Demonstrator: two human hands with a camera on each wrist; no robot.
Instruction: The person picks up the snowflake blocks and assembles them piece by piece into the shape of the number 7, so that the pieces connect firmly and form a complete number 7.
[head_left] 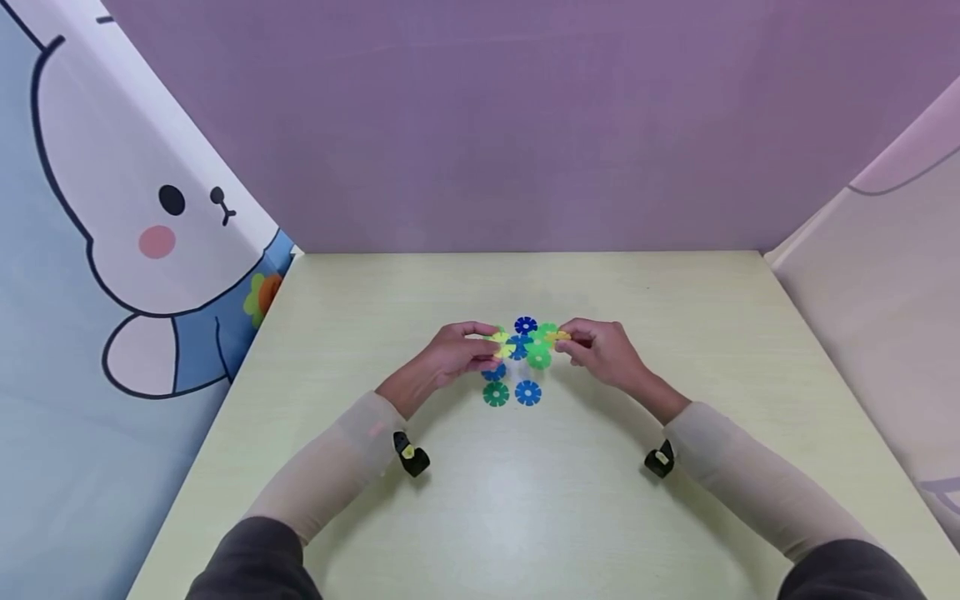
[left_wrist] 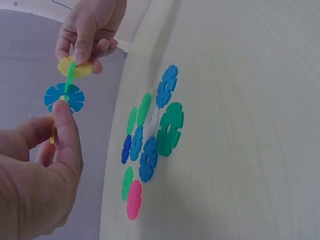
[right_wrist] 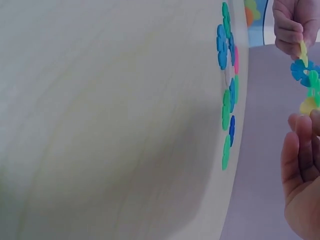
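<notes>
Above the table, both hands hold a short chain of slotted plastic snowflake discs. My left hand (head_left: 459,347) pinches a light yellow disc (right_wrist: 303,54) at one end, between thumb and fingers. A blue disc (left_wrist: 76,98) is slotted next to it, followed by a green disc (left_wrist: 70,77) seen edge-on in the left wrist view. At the other end, my right hand (head_left: 603,348) pinches a darker yellow disc (left_wrist: 82,69) that meets the green one. How deep the slots sit in each other is too small to tell.
Loose discs lie on the pale table (head_left: 510,508) below the hands: a dark green one (head_left: 496,394), a blue one (head_left: 528,392), a dark blue one (head_left: 526,325), a pink one (left_wrist: 134,200), a white one (left_wrist: 153,120) and several others. A purple panel (head_left: 525,125) stands behind.
</notes>
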